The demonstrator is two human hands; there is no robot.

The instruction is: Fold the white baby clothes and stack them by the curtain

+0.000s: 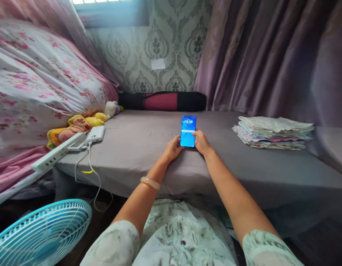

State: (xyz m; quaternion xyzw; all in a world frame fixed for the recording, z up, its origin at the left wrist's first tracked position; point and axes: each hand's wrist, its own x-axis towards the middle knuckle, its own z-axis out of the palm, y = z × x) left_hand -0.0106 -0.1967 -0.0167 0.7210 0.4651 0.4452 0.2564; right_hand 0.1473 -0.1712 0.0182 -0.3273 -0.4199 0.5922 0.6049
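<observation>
Phone (188, 131) sits upright between both hands over the grey mattress (149, 147), its lit blue screen facing me with a clock readout at the top. I have my left hand (173, 147) curled round its lower left edge, thumb up along the side, and my right hand (201, 142) closed on the lower right edge, so the phone is pinched from both sides near its bottom, with both wrists resting on the sheet near the front edge of the bed. A pale bangle (150, 183) rings my left forearm. Off to the right on the mattress, well apart from the hands, lies a stack of folded cloths (272, 132). To the left, a white power strip (58, 151) rests at the mattress corner with a white power bank (95, 134) just beside it and cables hanging over the edge. Behind those, a yellow plush toy (77, 127) is tucked against a floral quilt (40, 81). A dark roll with a red middle (162, 101) lies along the wall, and a teal fan (42, 232) stands at the lower left.
</observation>
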